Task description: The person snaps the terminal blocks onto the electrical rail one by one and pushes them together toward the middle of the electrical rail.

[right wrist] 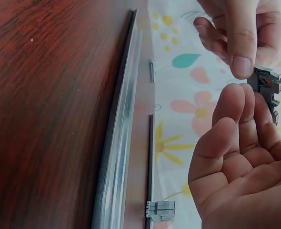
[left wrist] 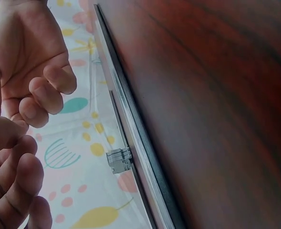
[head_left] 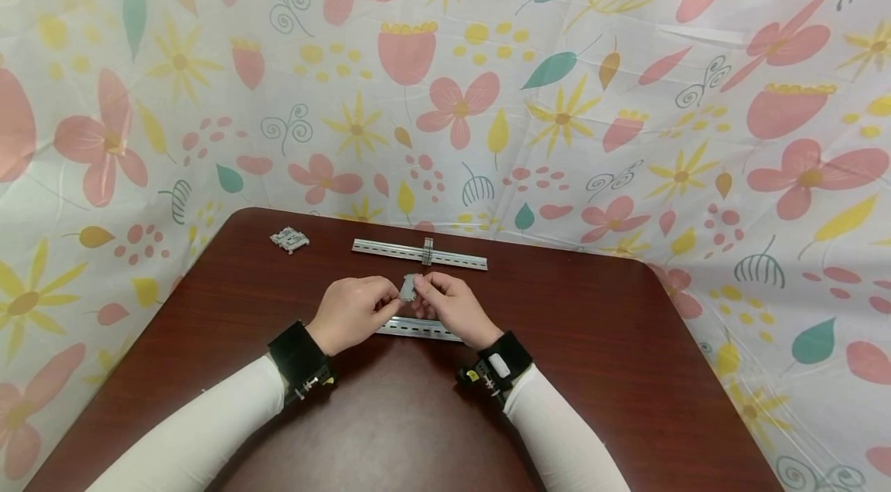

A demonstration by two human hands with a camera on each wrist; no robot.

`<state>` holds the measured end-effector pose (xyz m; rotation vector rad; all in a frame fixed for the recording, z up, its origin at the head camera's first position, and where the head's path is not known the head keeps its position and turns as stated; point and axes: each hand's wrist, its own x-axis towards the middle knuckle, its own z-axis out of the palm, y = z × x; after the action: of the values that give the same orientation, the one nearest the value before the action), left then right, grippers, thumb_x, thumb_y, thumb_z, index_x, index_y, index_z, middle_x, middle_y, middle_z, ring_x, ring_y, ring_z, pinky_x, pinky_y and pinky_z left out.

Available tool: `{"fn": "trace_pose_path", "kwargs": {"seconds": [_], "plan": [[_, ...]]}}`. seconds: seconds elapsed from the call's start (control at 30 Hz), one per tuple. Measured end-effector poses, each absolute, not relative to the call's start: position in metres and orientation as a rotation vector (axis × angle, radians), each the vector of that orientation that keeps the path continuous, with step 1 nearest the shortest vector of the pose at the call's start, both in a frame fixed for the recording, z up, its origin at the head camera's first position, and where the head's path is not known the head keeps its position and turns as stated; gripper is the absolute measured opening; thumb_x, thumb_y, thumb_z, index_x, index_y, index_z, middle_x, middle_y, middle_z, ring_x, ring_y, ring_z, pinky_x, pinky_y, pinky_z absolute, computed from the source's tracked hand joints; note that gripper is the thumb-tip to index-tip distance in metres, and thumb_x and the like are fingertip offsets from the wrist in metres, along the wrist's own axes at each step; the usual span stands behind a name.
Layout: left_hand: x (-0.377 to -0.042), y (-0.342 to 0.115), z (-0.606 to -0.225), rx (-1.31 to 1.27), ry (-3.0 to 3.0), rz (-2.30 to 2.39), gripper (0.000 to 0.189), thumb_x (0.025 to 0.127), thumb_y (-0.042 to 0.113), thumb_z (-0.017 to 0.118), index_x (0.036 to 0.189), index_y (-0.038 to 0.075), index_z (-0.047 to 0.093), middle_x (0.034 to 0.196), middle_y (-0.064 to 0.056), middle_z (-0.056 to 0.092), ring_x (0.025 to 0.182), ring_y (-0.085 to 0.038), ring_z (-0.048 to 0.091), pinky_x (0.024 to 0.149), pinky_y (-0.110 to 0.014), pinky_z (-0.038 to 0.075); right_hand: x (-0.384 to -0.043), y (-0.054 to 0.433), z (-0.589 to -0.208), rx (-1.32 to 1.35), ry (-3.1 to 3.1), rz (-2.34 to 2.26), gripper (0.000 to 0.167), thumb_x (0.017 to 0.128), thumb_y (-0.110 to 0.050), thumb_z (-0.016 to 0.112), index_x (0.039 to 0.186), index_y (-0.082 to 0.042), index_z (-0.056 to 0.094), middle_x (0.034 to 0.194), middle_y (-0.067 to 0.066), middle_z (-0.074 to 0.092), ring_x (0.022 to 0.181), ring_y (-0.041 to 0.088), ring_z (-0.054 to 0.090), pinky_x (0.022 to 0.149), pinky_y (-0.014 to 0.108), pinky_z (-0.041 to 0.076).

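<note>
Above the near metal DIN rail point(head_left: 421, 329), a thin grey terminal block point(head_left: 407, 288) is held up between both hands. My left hand point(head_left: 353, 312) pinches its edge between thumb and fingers. On the other side my right hand point(head_left: 454, 308) grips it with the thumb and fingertips. The right wrist view shows the dark, contoured edge of the terminal block point(right wrist: 268, 87) between the hands. Fingers hide most of it in the left wrist view. The near rail lies flat on the table, partly covered by the hands.
Farther back lies a second slotted DIN rail point(head_left: 386, 247), with several grey terminal blocks point(head_left: 428, 251) clipped near its middle. More loose grey terminal blocks point(head_left: 289, 239) lie at the table's back left. A flowered curtain point(head_left: 459, 105) hangs behind the dark wooden table point(head_left: 592, 337).
</note>
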<state>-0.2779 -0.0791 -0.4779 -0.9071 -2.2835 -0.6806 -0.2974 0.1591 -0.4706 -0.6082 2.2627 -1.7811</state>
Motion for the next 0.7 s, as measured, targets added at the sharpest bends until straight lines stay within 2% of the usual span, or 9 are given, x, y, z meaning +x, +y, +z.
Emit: {"fn": "trace_pose_path", "kwargs": {"seconds": [0.3, 0.53, 0.7], "plan": [[-0.2786, -0.0793, -0.482, -0.923, -2.261, -0.666, 0.015, 0.092, 0.013, 0.09, 0.093, 0.018, 0.076, 0.08, 0.01, 0.068, 0.062, -0.005, 0.055, 0.056, -0.025, 0.044, -0.2966, 0.1563, -0.4718, -0.653, 2.384, -1.664, 0.046, 0.115, -0.043, 0.062, 0.09, -0.005, 0.067, 0.079, 0.007, 0.069, 0.081, 0.024, 0.07, 0.078, 0.035, 0.058], [-0.2788, -0.0794, -0.4831, -0.937, -2.29, -0.647, 0.014, 0.093, 0.013, 0.089, 0.094, 0.017, 0.076, 0.08, 0.01, 0.067, 0.062, -0.007, 0.056, 0.056, -0.026, 0.045, -0.2979, 0.1563, -0.4758, -0.654, 2.434, -1.623, 0.047, 0.114, -0.044, 0.063, 0.086, -0.007, 0.071, 0.079, 0.006, 0.072, 0.077, 0.025, 0.069, 0.075, 0.035, 0.057], [-0.2802, -0.0812, -0.4812, -0.954, -2.369, -0.653, 0.014, 0.096, 0.019, 0.089, 0.099, 0.017, 0.076, 0.085, 0.008, 0.071, 0.066, -0.007, 0.06, 0.058, -0.026, 0.049, -0.2986, 0.1588, -0.476, -0.621, 2.462, -1.62, 0.05, 0.115, -0.043, 0.063, 0.08, -0.007, 0.066, 0.077, 0.008, 0.07, 0.076, 0.027, 0.069, 0.073, 0.034, 0.054]]}}
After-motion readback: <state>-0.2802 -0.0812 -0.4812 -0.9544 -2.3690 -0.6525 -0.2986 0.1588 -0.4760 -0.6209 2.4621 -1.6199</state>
